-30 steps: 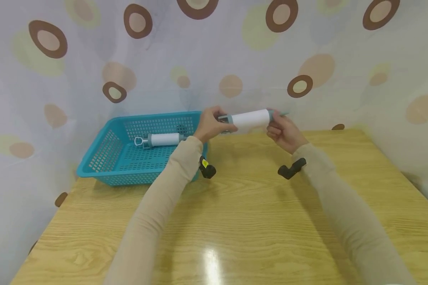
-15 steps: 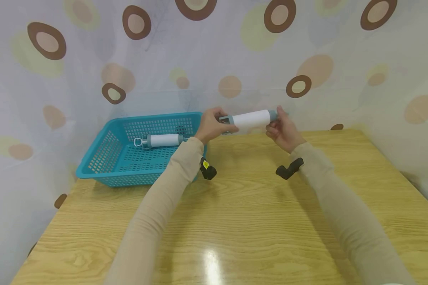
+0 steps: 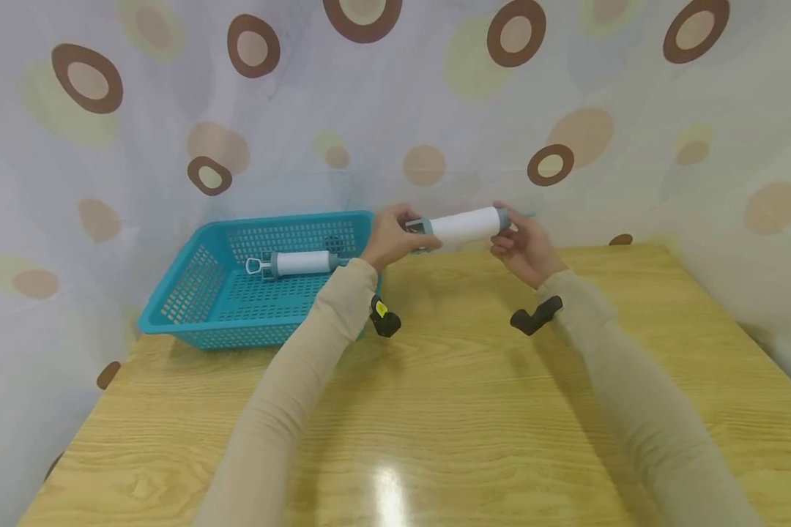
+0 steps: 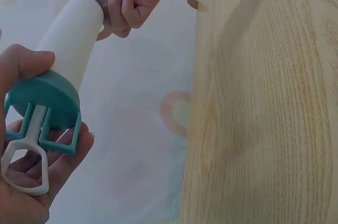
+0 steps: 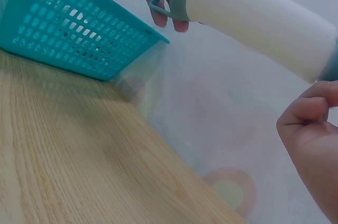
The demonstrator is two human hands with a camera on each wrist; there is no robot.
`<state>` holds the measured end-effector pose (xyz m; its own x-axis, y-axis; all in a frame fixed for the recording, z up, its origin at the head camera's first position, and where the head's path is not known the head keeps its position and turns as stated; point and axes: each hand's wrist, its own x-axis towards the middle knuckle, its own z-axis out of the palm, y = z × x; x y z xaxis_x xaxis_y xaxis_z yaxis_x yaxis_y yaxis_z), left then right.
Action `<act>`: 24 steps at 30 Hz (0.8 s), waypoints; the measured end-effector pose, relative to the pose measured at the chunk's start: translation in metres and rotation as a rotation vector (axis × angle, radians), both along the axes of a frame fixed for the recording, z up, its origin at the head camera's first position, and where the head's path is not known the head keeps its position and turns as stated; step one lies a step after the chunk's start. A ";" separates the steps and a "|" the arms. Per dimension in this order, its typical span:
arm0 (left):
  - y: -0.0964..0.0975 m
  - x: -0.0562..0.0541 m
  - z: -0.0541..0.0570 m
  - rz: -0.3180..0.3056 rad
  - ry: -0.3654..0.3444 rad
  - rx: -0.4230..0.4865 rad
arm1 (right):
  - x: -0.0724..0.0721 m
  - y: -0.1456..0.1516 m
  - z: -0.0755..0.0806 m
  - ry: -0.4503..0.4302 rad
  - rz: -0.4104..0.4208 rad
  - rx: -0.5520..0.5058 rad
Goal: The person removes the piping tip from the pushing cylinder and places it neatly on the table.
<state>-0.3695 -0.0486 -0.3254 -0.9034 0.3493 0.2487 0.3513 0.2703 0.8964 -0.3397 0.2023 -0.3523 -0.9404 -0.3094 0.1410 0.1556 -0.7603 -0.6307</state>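
Observation:
Both hands hold a large syringe (image 3: 464, 225), with a white barrel and teal end caps, nearly level in the air above the table's far edge. My left hand (image 3: 392, 238) grips its rear end, thumb on the barrel and fingers beneath. There, the left wrist view shows the teal collar (image 4: 47, 94) with square finger loops and a white pull handle (image 4: 26, 188). At the front cap my right hand (image 3: 526, 249) pinches near the thin nozzle (image 3: 529, 214), its lower fingers curled under. A second, similar syringe (image 3: 303, 263) lies in the blue basket (image 3: 250, 337).
The basket stands at the back left of the wooden table (image 3: 461, 410), close beside my left forearm. Behind it hangs a pale sheet (image 3: 382, 110) with brown ovals. A black wrist camera (image 3: 385, 318) hangs from each sleeve.
The right hand's fingers shift about the front cap and nozzle: the index finger lifted, then came back onto the cap. The left hand keeps its grip, and the syringe stays almost in place.

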 end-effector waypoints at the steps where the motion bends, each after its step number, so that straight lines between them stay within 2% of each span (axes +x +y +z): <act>1: 0.001 0.000 0.000 -0.003 0.001 -0.001 | 0.000 0.000 0.001 0.000 -0.005 -0.006; 9: 0.004 0.000 -0.002 -0.015 -0.007 0.020 | 0.002 -0.006 0.004 -0.116 -0.084 0.048; 12: 0.004 0.001 -0.003 -0.014 -0.006 0.011 | 0.001 -0.008 0.001 -0.129 -0.104 0.073; 18: 0.003 0.000 -0.003 -0.027 -0.017 0.029 | -0.001 -0.001 -0.004 -0.082 -0.051 0.083; 24: 0.002 0.000 -0.001 -0.031 -0.017 0.045 | 0.001 0.007 -0.005 0.035 -0.002 0.122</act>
